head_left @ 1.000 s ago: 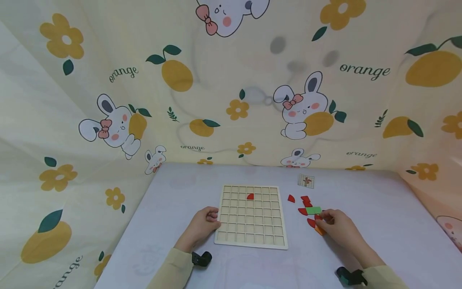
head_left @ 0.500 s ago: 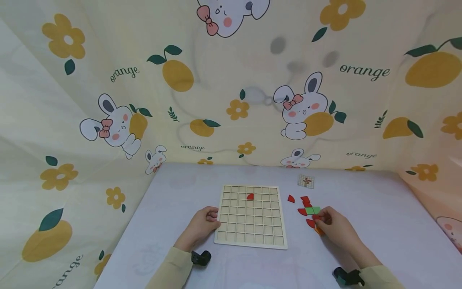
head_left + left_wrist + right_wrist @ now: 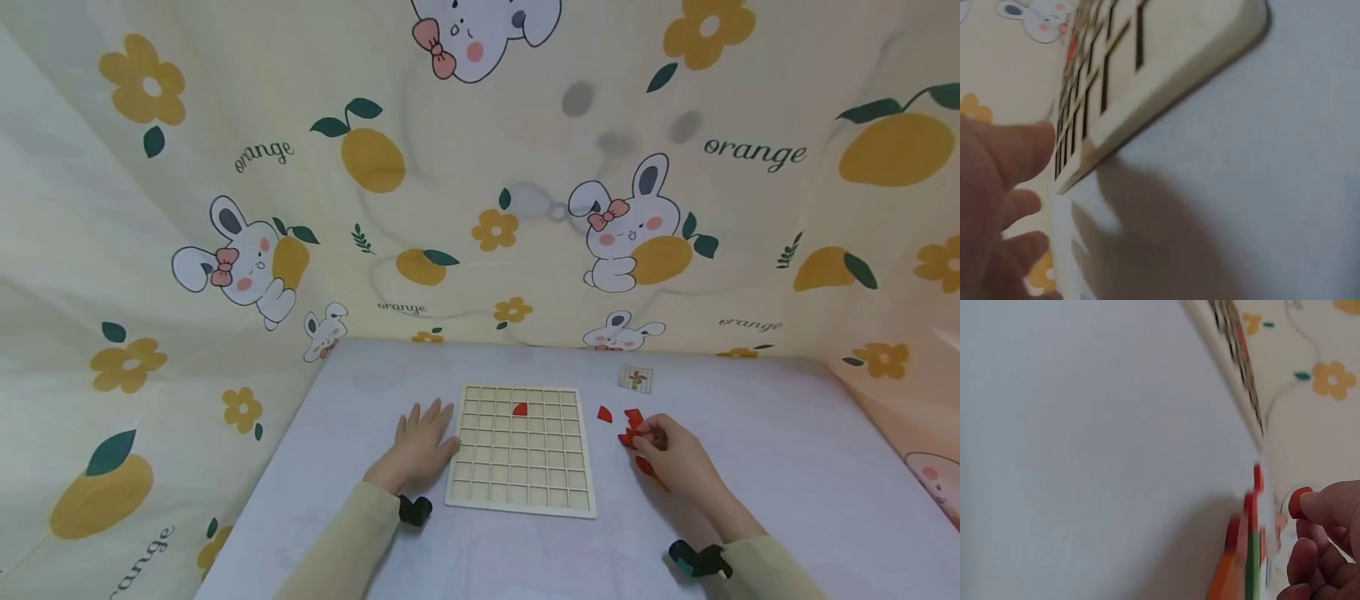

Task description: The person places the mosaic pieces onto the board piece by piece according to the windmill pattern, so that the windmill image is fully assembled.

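Observation:
A square wooden grid board (image 3: 517,467) lies on the table, with one red quarter-circle piece (image 3: 521,409) in a cell near its far side. My left hand (image 3: 417,450) is beside the board's left edge with fingers spread; in the left wrist view its thumb (image 3: 1029,150) is close to the rim, and I cannot tell whether they touch. My right hand (image 3: 675,458) is over the loose pieces right of the board. In the right wrist view it pinches a small red piece (image 3: 1299,502) between thumb and finger, raised off the table; its full shape is hidden.
A red quarter-circle piece (image 3: 604,413) lies between board and pile. Red pieces (image 3: 634,415), an orange piece (image 3: 1221,575) and a green piece (image 3: 1252,569) are around the right hand, partly covered. A small pattern card (image 3: 636,377) lies behind them. A printed curtain (image 3: 450,167) closes the back.
My left fingers have straightened and spread, leaving the board's edge they were curled at. My right hand has moved left and away from me with the red piece, covering the green pieces in the head view.

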`<state>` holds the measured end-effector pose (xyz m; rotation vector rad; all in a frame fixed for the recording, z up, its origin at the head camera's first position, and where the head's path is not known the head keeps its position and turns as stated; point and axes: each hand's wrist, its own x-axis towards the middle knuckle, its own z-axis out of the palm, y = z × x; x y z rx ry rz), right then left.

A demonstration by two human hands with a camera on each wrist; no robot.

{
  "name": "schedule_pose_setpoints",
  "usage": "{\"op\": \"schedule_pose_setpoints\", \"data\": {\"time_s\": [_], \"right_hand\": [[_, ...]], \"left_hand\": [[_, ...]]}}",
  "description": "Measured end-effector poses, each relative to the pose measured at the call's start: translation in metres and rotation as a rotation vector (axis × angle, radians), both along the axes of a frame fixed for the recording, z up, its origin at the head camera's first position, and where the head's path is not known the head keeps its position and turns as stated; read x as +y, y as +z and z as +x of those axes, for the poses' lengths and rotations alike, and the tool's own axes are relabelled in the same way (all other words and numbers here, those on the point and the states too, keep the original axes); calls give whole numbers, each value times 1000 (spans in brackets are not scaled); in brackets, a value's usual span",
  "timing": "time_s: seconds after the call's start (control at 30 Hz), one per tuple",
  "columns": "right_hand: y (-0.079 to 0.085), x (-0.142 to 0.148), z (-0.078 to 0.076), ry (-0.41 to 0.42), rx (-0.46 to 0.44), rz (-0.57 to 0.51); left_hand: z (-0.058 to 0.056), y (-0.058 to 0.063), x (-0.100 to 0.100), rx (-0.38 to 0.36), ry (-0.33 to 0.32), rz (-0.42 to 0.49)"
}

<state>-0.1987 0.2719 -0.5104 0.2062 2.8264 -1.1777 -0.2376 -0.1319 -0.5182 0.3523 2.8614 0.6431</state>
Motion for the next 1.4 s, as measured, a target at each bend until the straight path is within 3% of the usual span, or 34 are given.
{"op": "schedule_pose_setpoints", "data": {"time_s": [0.13, 0.27, 0.43, 0.7, 1.07, 1.4], "right_hand": [[-2, -23, -12, 47, 17, -25], [-8, -45, -22, 75, 27, -52], [-12, -70, -26, 88, 7, -98], [-17, -97, -39, 114, 36, -153], [-19, -128, -54, 173, 69, -159], [-19, -143, -58, 206, 70, -124]], "left_hand": [[0, -6, 4, -87, -38, -109], [0, -14, 7, -100, -41, -147], [-1, -16, 8, -102, -15, -89], [-7, -21, 4, -46, 25, 15], [-8, -18, -1, -116, 14, 102], [-9, -24, -5, -103, 11, 144]]}}
